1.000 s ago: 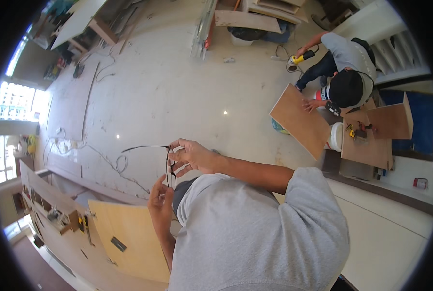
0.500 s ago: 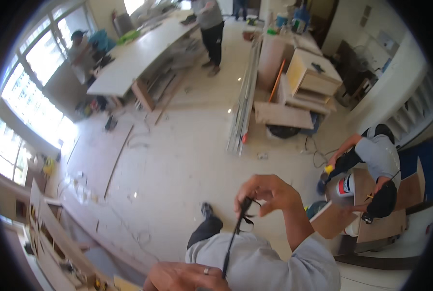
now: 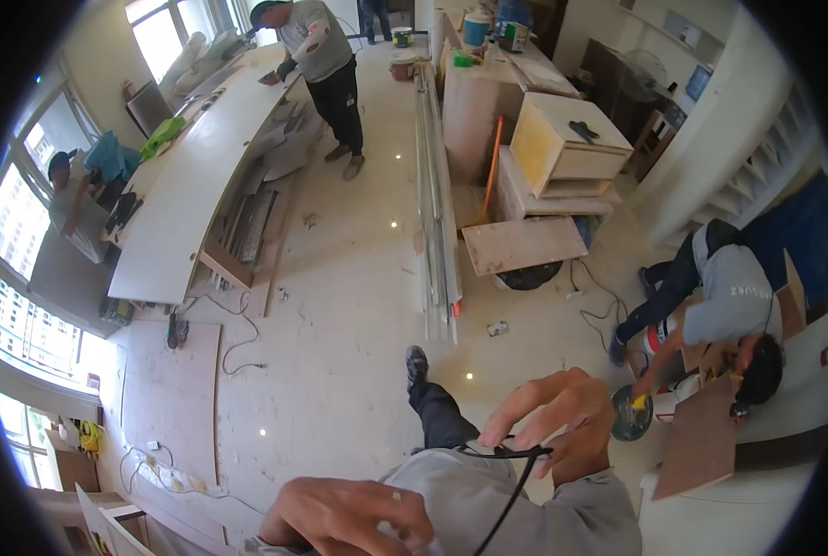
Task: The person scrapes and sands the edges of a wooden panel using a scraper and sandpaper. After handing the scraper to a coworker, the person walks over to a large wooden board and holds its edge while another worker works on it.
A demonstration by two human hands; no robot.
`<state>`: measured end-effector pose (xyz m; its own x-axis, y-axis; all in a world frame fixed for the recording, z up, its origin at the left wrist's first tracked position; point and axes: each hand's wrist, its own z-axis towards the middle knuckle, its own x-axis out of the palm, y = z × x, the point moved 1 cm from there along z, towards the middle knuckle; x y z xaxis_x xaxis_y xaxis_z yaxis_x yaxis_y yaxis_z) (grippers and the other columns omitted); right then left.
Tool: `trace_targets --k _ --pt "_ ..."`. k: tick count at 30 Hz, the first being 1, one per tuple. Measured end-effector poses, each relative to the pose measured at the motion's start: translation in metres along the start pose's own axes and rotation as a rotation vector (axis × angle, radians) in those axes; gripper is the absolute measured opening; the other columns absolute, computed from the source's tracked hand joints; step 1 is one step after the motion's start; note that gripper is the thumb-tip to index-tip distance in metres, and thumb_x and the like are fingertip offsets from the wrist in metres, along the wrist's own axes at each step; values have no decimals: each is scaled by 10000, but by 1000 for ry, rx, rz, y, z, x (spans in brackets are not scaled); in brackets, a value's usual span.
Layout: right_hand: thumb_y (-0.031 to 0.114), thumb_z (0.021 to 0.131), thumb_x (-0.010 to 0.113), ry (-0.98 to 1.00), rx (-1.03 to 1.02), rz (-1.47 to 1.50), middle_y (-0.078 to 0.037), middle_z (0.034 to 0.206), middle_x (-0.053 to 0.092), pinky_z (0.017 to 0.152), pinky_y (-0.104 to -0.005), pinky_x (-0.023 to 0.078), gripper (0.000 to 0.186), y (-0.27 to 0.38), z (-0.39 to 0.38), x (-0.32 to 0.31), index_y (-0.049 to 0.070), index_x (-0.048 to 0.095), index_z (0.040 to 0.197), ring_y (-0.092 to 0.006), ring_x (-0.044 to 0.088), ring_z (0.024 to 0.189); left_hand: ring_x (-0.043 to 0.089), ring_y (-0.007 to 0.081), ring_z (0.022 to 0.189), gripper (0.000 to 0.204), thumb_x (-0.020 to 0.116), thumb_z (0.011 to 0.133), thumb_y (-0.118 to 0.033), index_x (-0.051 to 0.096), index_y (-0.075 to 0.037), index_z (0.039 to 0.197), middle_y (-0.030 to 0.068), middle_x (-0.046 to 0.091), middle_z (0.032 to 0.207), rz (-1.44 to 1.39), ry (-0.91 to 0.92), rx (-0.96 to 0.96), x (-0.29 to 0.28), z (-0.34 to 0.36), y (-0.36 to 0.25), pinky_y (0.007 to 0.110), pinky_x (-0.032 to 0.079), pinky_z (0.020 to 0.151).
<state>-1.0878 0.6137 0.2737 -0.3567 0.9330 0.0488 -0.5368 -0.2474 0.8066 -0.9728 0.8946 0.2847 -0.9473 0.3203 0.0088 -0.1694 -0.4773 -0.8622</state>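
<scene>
My right hand (image 3: pixel 562 417) is raised in front of my grey shirt, its fingers bent around a pair of black eyeglasses (image 3: pixel 523 455). One thin temple arm of the glasses slants down toward the lower edge; their other parts lie partly behind my fingers. Lower and to the left, my left hand (image 3: pixel 349 514) is curled, with a ring on one finger. Its fingertips are partly hidden, so whatever it may hold does not show. A visible gap separates it from the temple arm. Below my hands, one dark shoe (image 3: pixel 417 364) is stepped forward on the floor.
A co-worker (image 3: pixel 725 287) bends over boards and buckets at right. Another person (image 3: pixel 317 65) stands by the long white panel (image 3: pixel 196 199), with one more at its left. Metal profiles (image 3: pixel 435 204) lie ahead beside a wooden cabinet (image 3: pixel 567 139). Cables and a flat board (image 3: pixel 173 398) cover floor at left.
My right hand has moved right and down with the glasses, whose temple arm now slants away from my left hand. My left hand stays low. The view has shifted, and my foot is farther forward.
</scene>
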Motion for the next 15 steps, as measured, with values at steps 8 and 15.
trace_targets --k 8,15 --pt "87 787 845 369 -223 -788 -153 1155 701 786 -375 621 339 -53 179 -124 126 747 1109 -302 729 945 600 283 851 190 617 923 37 738 -7 1063 128 599 1007 402 -36 -152 -220 -4 -42 382 499 757" --pt "226 895 668 693 -338 -838 -117 1117 657 912 -407 555 298 -96 338 -183 131 688 1177 -289 665 1032 545 254 818 267 602 864 113 725 -12 1065 105 573 996 423 -127 -72 -363 -5 -60 362 490 721"
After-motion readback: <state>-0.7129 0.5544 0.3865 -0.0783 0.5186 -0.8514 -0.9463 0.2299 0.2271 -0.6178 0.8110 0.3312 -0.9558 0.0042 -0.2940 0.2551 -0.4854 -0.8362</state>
